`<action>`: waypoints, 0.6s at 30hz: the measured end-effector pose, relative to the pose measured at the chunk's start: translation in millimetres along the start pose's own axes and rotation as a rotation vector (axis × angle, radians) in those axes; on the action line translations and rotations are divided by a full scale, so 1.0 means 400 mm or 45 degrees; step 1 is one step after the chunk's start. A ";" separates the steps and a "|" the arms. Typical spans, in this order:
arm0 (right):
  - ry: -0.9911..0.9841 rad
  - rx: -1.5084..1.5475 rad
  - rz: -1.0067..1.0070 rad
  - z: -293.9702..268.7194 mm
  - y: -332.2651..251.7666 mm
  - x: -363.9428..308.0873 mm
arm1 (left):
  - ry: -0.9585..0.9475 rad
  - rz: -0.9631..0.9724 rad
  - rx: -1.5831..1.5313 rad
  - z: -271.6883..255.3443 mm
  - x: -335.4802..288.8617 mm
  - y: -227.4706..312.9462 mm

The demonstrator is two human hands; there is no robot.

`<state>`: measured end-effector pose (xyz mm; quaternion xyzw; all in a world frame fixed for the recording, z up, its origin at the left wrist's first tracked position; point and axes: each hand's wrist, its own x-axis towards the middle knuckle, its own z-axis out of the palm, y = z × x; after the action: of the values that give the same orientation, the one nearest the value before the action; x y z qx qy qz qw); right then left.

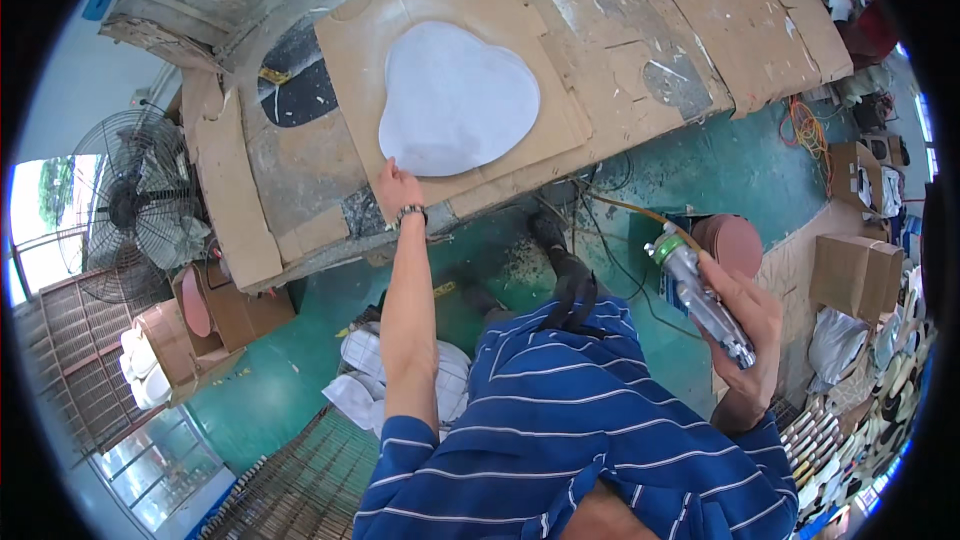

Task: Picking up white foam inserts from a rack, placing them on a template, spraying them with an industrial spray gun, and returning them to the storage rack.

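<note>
A flat white sheet (pixel 455 95) with a rounded, lobed outline lies on a square of cardboard (pixel 360 40) atop the workbench. A greyish smudge marks its near edge. My left hand (pixel 398 192), with a dark bracelet at the wrist, pinches the sheet's near left edge. Out to the right, away from the bench, my right hand (pixel 752 325) is wrapped round a silver metal spray gun (pixel 705 305) with a green ring at its far end. A brownish hose (pixel 635 205) runs from near that end toward the bench.
The bench (pixel 640 50) is covered in worn, torn cardboard. A large caged fan (pixel 125 195) stands at the left, above open cartons (pixel 235 315). Dark hoses cross the green floor by the bench. A reddish-brown round object (pixel 728 245) and another carton (pixel 855 275) sit at the right.
</note>
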<state>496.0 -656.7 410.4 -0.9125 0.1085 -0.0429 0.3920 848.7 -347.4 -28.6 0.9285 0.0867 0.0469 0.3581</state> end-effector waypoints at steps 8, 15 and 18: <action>-0.083 0.159 -0.042 0.029 0.009 0.001 | 0.060 0.017 0.179 -0.019 0.008 0.018; 0.185 -0.011 0.195 0.032 0.045 -0.038 | 0.028 0.159 0.309 -0.032 -0.008 0.033; 0.085 0.143 0.074 0.035 0.055 -0.044 | 0.021 0.186 0.348 -0.044 0.004 0.047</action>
<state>477.4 -657.6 385.0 -0.8837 0.1454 -0.0681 0.4397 849.8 -349.1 -3.0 0.9720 0.0275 0.0681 0.2234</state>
